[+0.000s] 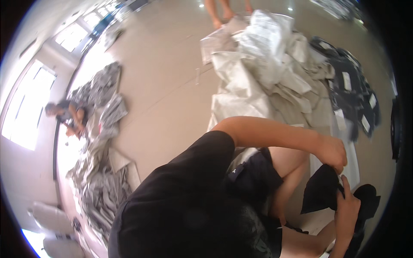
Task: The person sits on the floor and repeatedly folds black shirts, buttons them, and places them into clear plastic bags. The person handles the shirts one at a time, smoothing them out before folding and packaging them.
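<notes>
A piece of black cloth hangs between my hands at the right, over my bent legs. My left hand reaches across from the left with its fingers curled and closed on the cloth's upper edge. Just below it, my right hand pinches the same cloth at its right side. The two hands almost meet, and a small pale spot shows between them. What exactly the fingertips grip there is hidden. More black items lie beside my right hand.
Beyond my left arm spreads a heap of cream sheeting with a whitish plastic bag on top. Dark garments with pale labels lie at the right. Grey bundles line the left wall, where a person sits. Another person's bare legs show at the far side.
</notes>
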`<control>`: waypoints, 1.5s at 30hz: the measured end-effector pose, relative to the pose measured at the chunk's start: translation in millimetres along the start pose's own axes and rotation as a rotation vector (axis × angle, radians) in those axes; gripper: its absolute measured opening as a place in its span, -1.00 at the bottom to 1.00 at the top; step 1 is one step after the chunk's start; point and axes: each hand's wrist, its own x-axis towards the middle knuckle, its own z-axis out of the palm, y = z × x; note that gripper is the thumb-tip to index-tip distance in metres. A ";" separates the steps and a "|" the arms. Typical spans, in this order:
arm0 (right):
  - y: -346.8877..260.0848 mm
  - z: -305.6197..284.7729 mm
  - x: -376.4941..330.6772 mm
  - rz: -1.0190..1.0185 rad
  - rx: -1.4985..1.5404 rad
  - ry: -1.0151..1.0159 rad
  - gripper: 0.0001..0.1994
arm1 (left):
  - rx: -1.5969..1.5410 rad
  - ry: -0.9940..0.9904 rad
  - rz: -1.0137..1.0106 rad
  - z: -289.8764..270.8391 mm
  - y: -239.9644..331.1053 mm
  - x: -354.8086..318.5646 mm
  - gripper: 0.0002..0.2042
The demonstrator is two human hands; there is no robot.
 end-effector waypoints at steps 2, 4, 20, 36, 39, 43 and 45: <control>-8.6 -10.3 16.0 -0.096 -0.038 0.051 -0.68 | 0.161 -0.014 0.039 -18.0 6.6 -5.4 -0.93; -21.6 -18.2 20.8 -0.107 -0.020 0.066 -0.61 | 0.214 -0.003 0.050 -30.5 10.2 -12.7 -0.93; -53.0 -22.1 -16.3 -0.074 0.087 0.012 -0.53 | 0.226 -0.192 -0.065 -5.3 59.7 -10.3 -0.87; -45.8 -28.3 -37.3 0.058 0.132 0.051 -0.48 | -0.061 -0.047 -0.310 3.1 46.9 -28.7 -0.78; -39.9 -28.6 -49.7 0.099 0.108 0.018 -0.46 | -0.084 -0.036 -0.340 9.4 48.8 -19.4 -0.77; -58.9 -35.3 -43.2 0.013 0.130 -0.066 -0.44 | -0.400 -0.135 -0.374 29.3 39.0 -23.7 -0.76; -62.5 -41.2 -52.5 0.012 0.189 -0.072 -0.45 | -0.933 -0.043 -0.409 12.5 64.8 3.1 -0.77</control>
